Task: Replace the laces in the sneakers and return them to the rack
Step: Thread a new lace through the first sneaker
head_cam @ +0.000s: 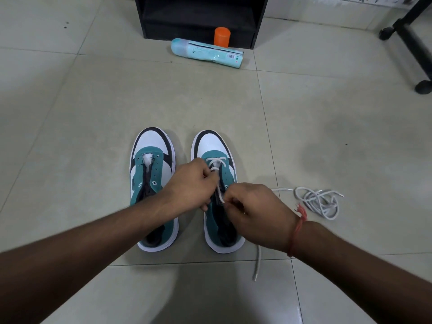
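Two teal, white and black sneakers stand side by side on the tiled floor: the left sneaker (153, 183) without a lace, the right sneaker (218, 190) with one white lace (216, 163) partly threaded. One loose white lace (320, 201) lies bundled to the right of the right sneaker. Two hands, the left hand (190, 183) and the right hand (253, 213), meet over the right sneaker. Beyond the sneakers are one black rack (201, 17), one light-blue tube (205, 53) lying down, and one orange cylinder (222, 36).
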